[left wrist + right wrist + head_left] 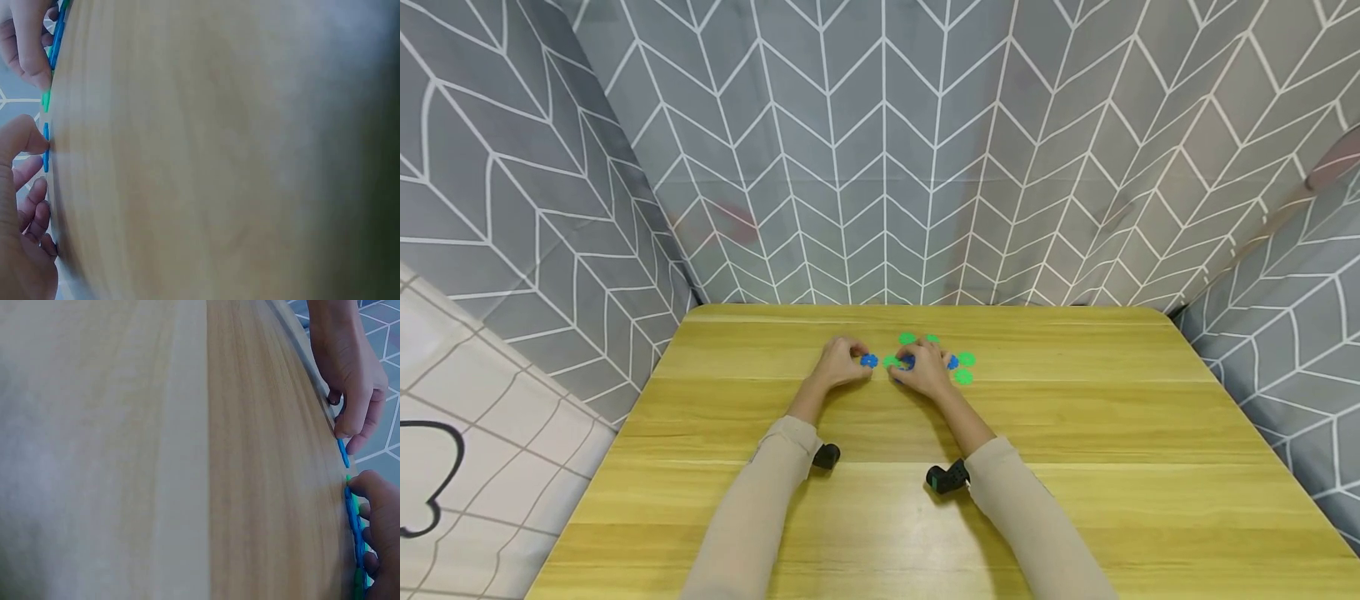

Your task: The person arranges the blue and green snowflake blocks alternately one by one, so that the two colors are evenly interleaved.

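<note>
Partly hidden: pieces (909, 362) under right hand (928, 372), grip unclear; left hand (839, 364) pinching blue disc (869, 361)

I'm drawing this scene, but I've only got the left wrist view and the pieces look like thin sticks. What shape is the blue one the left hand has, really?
Observer: In the head view, the blue piece pinched by the left hand has a bumpy, flower-like outline.
Child: Cool! What's over on the right?
Observer: Two green pieces lie just to the right of the right hand.
Child: And closer to the person?
Observer: A black object shows beside the left sleeve, and another beside the right sleeve.
</note>
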`<state>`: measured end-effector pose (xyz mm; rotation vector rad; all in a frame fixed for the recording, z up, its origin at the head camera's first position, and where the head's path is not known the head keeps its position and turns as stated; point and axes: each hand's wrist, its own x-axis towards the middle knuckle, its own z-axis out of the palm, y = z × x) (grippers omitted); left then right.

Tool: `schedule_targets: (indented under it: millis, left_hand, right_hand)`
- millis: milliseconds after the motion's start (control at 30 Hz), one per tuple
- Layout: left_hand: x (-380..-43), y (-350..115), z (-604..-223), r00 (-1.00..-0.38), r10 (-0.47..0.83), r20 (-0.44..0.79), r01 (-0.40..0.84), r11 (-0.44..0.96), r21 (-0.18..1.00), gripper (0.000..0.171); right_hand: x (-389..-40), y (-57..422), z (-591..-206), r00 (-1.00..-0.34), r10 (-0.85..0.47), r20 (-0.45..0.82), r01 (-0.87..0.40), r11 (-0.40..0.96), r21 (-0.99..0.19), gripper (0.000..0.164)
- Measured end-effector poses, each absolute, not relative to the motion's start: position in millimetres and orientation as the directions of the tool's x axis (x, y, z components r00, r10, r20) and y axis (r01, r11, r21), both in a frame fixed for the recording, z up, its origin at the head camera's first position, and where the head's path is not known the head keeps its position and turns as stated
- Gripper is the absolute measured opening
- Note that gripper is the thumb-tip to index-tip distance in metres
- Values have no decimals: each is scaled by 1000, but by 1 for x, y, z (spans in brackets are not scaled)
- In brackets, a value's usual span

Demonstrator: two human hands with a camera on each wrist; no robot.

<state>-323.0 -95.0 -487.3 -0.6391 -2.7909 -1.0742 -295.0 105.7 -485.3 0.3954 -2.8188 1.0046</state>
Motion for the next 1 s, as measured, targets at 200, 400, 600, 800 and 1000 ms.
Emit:
schedule_targets:
  millis: [200, 400, 600, 800, 1000]
  left_hand:
    - [-323, -94, -484, -922, 333, 196, 377, 665, 645, 29]
    - [-324, -92, -484, -932, 323, 167, 346, 645, 681, 26]
    - [-323, -92, -489, -916, 332, 225, 396, 655, 644, 27]
    - [-323, -93, -492, -911, 334, 242, 409, 660, 630, 31]
    - [-324, -92, -491, -921, 322, 217, 384, 673, 632, 28]
  right_hand:
    - [-295, 106, -485, -958, -206, 200, -286, 746, -602, 30]
    - [-294, 107, -486, -958, -200, 204, -283, 753, -594, 29]
    - [-293, 106, -487, -955, -200, 220, -293, 750, -592, 29]
    - [-294, 106, -488, -956, -198, 218, -291, 757, -585, 30]
    - [-293, 106, -486, -956, -198, 218, -290, 756, -587, 31]
